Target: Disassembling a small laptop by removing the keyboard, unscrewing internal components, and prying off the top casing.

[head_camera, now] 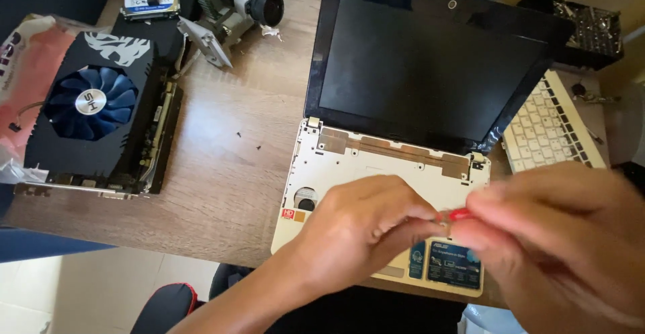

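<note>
— Pinching anything?
— Both are pinching a small red tool point(459, 214): left hand point(363, 223) and right hand point(557, 240) are meeting over the laptop point(336, 166), which is lying open on the desk point(228, 166).

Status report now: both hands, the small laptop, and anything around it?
Left hand and right hand pinch a red tool. Laptop open, keyboard removed. Graphics card apart, left.

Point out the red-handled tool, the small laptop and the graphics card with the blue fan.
red-handled tool point(459, 214), head view, on the red handle between the hands.
small laptop point(430, 72), head view, on the dark screen.
graphics card point(91, 102), head view, on the fan hub.
</note>
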